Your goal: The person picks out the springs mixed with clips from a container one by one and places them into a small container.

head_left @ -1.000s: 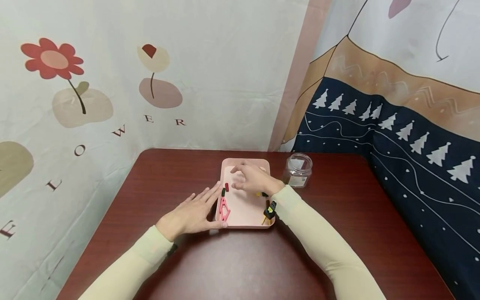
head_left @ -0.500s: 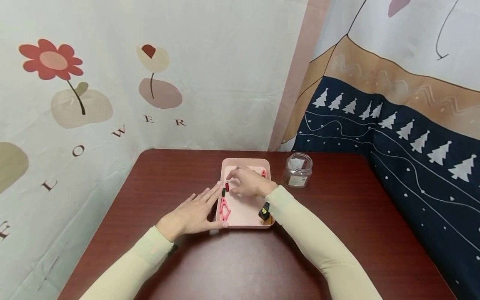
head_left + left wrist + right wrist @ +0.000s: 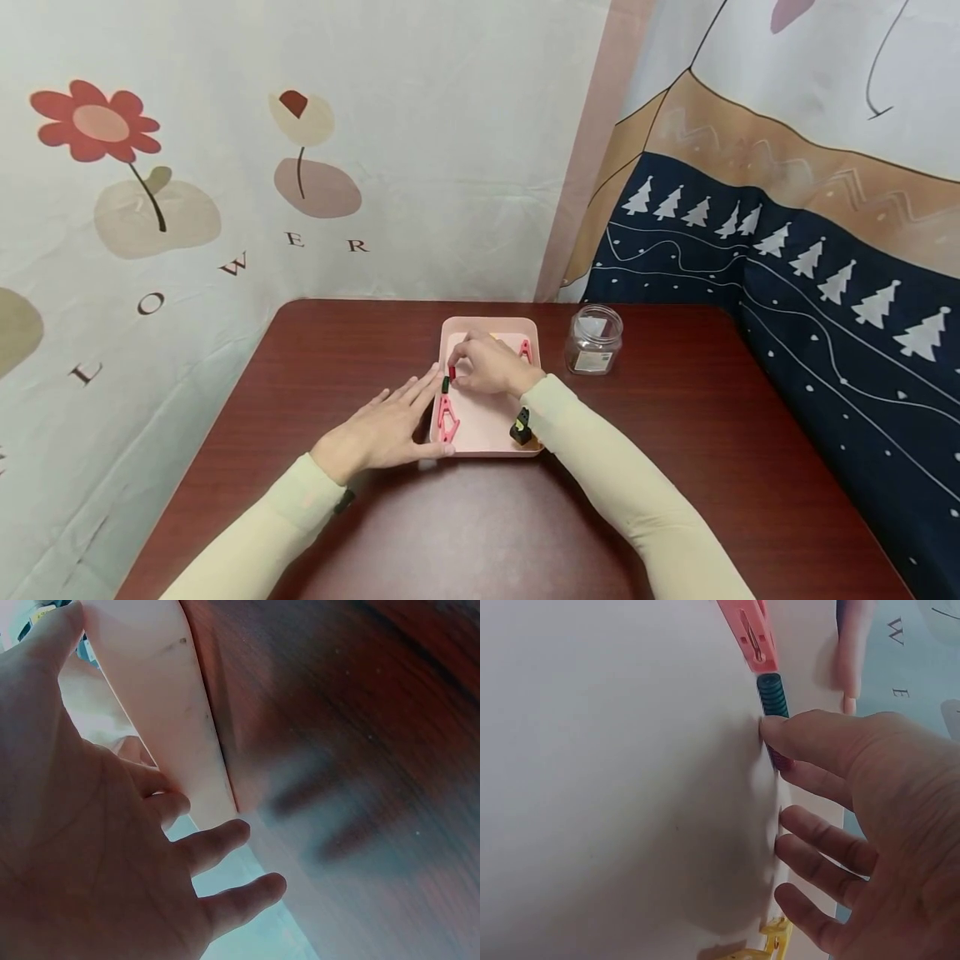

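Note:
At the left side of a pink tray (image 3: 487, 429), my right hand (image 3: 491, 364) pinches a small red ridged cylinder (image 3: 781, 760) between thumb and index finger. The other fingers are spread loosely over the tray. In line with it lies a dark green ridged cylinder (image 3: 772, 694), its end close to a pink clothespin (image 3: 750, 634). My left hand (image 3: 378, 433) rests against the tray's left edge, fingers extended, with the thumb (image 3: 56, 634) at the near corner. Most of the red cylinder is hidden by my right thumb and finger.
A second pink clothespin (image 3: 526, 350) lies at the tray's far right. Yellow clothespins (image 3: 776, 937) show at its far end, partly hidden. A clear jar (image 3: 594, 340) with a label stands right of the tray on the brown table (image 3: 360, 350).
My right hand has moved left and lowered onto the red cylinder, and its thumb and index finger have come together on it. The left hand stays in place.

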`<state>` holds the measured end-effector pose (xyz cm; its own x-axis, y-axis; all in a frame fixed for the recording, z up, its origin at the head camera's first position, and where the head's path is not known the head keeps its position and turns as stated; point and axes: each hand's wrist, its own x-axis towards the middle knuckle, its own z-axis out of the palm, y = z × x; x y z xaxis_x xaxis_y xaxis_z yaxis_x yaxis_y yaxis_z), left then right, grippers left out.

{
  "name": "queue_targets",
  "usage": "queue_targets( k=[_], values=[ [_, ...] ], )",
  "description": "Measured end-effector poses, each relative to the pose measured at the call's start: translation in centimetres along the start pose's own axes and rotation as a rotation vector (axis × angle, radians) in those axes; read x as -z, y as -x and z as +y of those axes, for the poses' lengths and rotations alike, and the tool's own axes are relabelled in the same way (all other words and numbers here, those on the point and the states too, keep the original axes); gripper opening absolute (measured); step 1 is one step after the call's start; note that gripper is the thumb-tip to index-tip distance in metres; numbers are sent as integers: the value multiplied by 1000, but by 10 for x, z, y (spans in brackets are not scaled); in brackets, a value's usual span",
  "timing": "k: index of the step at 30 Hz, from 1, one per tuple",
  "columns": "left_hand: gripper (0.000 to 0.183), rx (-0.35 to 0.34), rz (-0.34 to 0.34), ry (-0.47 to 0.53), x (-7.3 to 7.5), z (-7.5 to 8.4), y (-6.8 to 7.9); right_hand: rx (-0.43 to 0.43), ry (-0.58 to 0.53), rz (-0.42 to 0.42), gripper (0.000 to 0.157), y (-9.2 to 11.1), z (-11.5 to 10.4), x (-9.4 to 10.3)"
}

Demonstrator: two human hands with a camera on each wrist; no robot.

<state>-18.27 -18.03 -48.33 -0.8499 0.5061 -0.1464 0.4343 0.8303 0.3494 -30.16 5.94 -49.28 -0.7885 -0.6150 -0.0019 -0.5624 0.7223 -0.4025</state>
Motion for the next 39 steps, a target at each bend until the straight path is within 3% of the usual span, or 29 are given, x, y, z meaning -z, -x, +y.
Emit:
queue_targets(
  k=[15,39],
  values=[
    [126,22,-25,-54,3,4,-2,8,70,24,26,-2,-2,-1],
    [126,22,-22,-47,-1,2,-4,-10,-15,59,31,9,-1,3]
  ],
)
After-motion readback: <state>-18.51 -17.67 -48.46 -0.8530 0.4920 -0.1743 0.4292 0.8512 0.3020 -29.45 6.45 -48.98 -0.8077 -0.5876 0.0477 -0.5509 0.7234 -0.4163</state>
